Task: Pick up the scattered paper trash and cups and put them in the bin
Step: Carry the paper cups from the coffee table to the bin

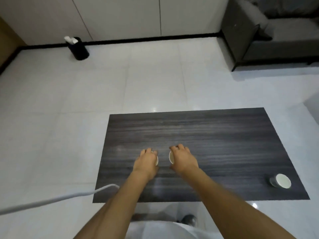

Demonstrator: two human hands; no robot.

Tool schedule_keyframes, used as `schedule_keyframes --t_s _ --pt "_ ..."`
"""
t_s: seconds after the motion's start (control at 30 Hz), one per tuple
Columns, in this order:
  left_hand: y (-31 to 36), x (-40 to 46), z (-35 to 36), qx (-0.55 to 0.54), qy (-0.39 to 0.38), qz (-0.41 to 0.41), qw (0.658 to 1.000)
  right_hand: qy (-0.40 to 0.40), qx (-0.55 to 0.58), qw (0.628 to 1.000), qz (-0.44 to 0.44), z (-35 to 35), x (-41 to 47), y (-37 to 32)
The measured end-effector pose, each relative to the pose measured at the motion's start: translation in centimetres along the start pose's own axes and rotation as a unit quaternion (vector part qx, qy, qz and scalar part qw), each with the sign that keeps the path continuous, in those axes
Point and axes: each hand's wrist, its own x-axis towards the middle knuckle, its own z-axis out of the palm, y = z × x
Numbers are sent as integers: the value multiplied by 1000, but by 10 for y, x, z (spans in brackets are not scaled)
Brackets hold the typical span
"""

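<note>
So both hands were on the dark table, and each one had its fingers curled over a white paper cup. The left hand held the left cup. The right hand held the right cup. A third cup stood by the table's right edge. Far off, the black bin stood by the wall with white paper in it.

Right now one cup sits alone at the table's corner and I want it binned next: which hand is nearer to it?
Right. The right hand is across the table from the lone cup; the left hand is farther still.
</note>
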Motion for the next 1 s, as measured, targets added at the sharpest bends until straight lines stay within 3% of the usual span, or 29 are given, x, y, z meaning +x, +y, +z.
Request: schedule_keyframes --t_s 0.23,0.5,0.77,1.0 --pt "-200 -44 -26 -70 32 -94 993 -35 -53 996 -60 67 37 -181" --pt "-413 -98 -69 -45 23 -119 992 -48 -72 988 -128 127 74 -389" --pt "-519 -103 -90 -69 31 -192 979 -76 -98 972 -199 157 115 -495" --pt "-573 -61 -113 -78 34 -199 976 -84 -114 968 -207 153 177 -545"
